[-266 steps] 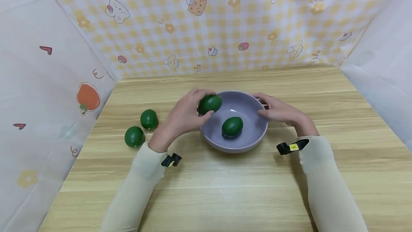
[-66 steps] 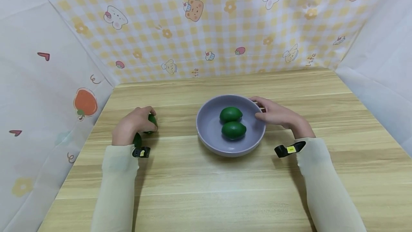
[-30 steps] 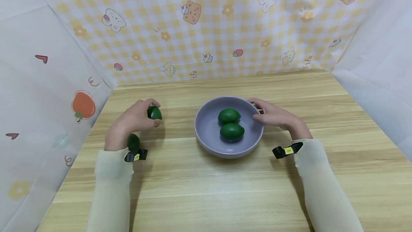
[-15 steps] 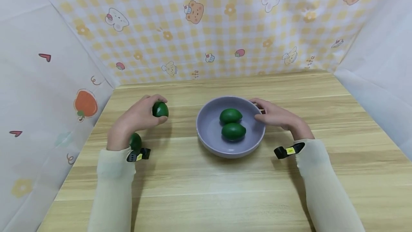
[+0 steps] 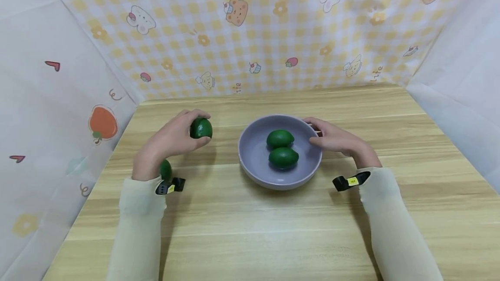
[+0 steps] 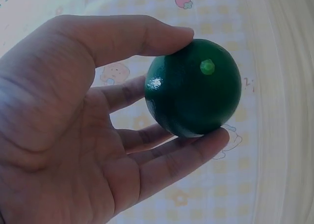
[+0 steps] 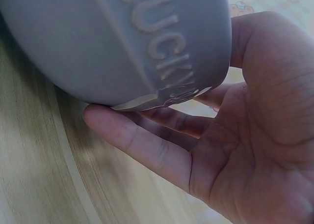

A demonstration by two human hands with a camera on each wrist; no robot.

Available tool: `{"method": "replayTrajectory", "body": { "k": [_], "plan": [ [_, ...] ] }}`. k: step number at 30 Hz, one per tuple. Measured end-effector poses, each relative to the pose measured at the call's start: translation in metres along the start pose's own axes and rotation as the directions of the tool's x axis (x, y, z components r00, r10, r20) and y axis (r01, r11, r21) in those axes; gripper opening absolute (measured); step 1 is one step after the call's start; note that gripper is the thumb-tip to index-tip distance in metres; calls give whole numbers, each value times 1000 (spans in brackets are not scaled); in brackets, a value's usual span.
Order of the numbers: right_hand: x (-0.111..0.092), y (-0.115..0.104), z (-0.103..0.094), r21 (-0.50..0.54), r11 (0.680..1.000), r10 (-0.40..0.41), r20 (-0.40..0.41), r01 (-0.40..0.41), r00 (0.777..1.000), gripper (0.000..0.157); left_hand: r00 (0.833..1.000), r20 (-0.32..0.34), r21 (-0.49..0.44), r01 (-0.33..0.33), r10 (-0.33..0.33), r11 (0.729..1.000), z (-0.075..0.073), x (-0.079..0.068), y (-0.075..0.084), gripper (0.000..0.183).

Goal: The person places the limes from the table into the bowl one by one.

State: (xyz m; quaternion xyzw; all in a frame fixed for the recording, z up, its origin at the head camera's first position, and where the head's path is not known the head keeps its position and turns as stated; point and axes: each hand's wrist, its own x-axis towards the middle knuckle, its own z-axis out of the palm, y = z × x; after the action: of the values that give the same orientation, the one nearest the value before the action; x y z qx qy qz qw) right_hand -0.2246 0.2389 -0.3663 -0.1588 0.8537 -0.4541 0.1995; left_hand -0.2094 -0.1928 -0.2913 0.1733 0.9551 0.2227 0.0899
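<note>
My left hand (image 5: 175, 138) holds a dark green lime (image 5: 201, 129) above the table, thumb on one side and fingers on the other. The left wrist view shows that lime (image 6: 196, 89) stem end up close. A lavender bowl (image 5: 254, 169) stands to its right with two limes inside, one (image 5: 280, 138) behind the other (image 5: 283, 158). My right hand (image 5: 336, 137) grips the bowl's right side, thumb at the rim and fingers around the outer wall. Raised lettering marks the bowl's wall (image 7: 122, 47) in the right wrist view. Another lime (image 5: 166, 170) lies beside my left wrist, partly hidden.
Everything rests on a wood-grain table (image 5: 273, 233). Behind it hangs a yellow checked cloth (image 5: 261, 34) with cartoon prints. White sheets (image 5: 47, 112) border the left and right sides. Each wrist wears a small black camera.
Earlier, a lime went from my left hand into the bowl. Then the hand reached back left, took another lime, lifted it and moved it rightward. My right hand stays at the bowl.
</note>
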Motion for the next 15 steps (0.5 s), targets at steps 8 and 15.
{"method": "replayTrajectory", "body": {
  "k": [8,15],
  "plan": [
    [0,0,-1,9,1000,-13,1,13,1000,56,999,-14,-11,-30,30,999,3,2,2,62],
    [0,0,0,6,1000,-10,1,10,1000,56,998,-18,-63,-65,64,996,4,3,4,61]
  ]
}}
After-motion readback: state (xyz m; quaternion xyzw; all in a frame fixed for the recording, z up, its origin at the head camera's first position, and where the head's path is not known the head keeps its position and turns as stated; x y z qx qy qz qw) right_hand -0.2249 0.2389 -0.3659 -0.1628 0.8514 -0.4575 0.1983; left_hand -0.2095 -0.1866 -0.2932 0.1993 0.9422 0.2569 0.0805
